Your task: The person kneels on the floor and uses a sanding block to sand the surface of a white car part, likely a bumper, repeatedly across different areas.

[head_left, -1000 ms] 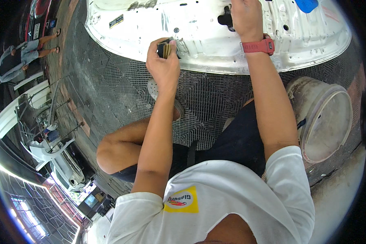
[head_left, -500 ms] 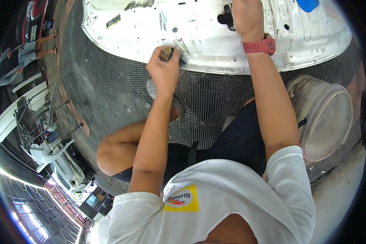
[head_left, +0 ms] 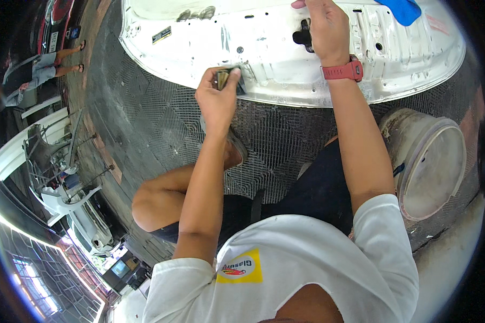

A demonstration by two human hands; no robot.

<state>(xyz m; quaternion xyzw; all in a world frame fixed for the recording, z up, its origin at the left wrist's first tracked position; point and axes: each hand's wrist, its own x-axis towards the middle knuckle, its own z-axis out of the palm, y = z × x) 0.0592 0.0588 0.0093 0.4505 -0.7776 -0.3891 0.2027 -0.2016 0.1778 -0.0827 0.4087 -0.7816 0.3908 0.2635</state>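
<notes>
A white car body panel [head_left: 285,75] with holes, ribs and a curved near edge lies across the top of the view. My left hand [head_left: 216,94] is closed on what looks like a folded piece of sandpaper [head_left: 222,79], dark with a yellowish side, pressed against the panel near its front edge. Grey scuff marks show beside it. With a red watch [head_left: 344,70] on its wrist, my right hand [head_left: 328,33] lies on the panel beside a dark cutout [head_left: 303,36]. Its thumb is stretched out; the other fingertips are cut off by the upper edge.
A dirty whitish bucket [head_left: 434,167] lies beside my right knee. Blue cloth-like material [head_left: 403,11] rests on the panel at the far right. Dark ribbed matting [head_left: 151,116] covers the floor. Another person [head_left: 35,72] and car parts [head_left: 64,199] are off to the left.
The panel sits slightly lower and further right in view. My left hand has shifted slightly down with the sandpaper; my right hand stays on the panel, with its thumb now showing.
</notes>
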